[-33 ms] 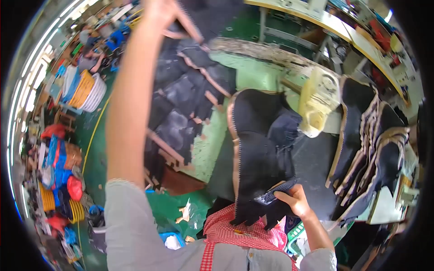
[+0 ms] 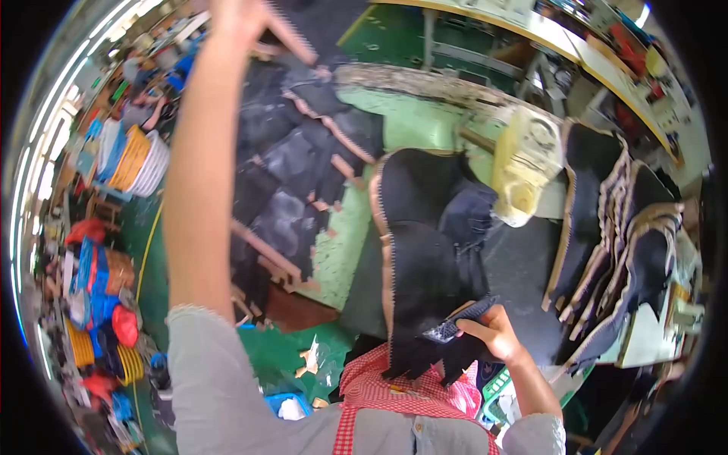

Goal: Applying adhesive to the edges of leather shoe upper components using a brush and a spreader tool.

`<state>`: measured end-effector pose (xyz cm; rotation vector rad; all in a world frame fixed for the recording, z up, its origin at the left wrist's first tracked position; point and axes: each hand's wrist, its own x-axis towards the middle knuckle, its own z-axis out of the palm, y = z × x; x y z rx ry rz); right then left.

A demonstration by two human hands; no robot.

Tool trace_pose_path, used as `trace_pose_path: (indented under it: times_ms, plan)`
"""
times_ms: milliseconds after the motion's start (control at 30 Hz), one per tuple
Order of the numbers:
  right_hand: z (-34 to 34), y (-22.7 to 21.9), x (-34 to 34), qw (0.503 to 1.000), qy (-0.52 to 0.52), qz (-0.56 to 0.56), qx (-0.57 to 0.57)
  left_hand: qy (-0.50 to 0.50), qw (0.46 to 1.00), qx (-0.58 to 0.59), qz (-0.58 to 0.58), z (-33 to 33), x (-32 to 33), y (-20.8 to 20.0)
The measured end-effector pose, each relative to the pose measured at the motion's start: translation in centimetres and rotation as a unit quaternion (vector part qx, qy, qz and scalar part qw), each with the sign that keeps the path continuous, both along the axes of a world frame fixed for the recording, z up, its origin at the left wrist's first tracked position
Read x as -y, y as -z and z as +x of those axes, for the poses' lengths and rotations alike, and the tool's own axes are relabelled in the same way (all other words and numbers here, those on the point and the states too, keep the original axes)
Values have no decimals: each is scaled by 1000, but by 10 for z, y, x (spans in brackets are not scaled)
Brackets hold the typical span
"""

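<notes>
Little has changed beyond a slight leftward shift of the whole view, likely a head turn, so the handling seems at much the same point. On the worn pale-green worktable (image 2: 417, 125), a long black panel with tan, toothed-looking edging (image 2: 425, 250) lies toward the near edge. The left hand (image 2: 236, 23), slightly farther left too, reaches past the far-left corner, fingers unclear. The right hand (image 2: 494, 334) still pinches a small dark, patterned folded piece (image 2: 472, 309).

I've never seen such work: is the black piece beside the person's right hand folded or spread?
Mostly spread: the black piece shows a broad surface and long tan edge; its upper right looks bunched.
</notes>
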<state>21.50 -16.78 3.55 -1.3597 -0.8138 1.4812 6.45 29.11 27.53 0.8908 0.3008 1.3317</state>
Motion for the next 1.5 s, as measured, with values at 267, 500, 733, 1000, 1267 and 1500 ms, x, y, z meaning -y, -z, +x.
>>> trace_pose_path:
  times_ms: [267,500,733,1000,1267,1500]
  plan:
    - [116,-26,-60,838,350,122,401,-94,961,-170,-195,-86,-115,235]
    - [152,-9,-79,831,381,107,390,-26,937,-264,-229,-70,-63,230]
    - [173,-8,-39,921,329,21,207,-261,870,-361,211,-46,41,228]
    - [56,-42,-115,828,98,292,467,-59,685,-532,494,9,185,289]
    - [17,-30,-128,813,-31,234,532,-126,735,-536,397,11,205,299]
    - [79,-48,-75,903,258,51,340,-153,690,-591,389,-8,234,294]
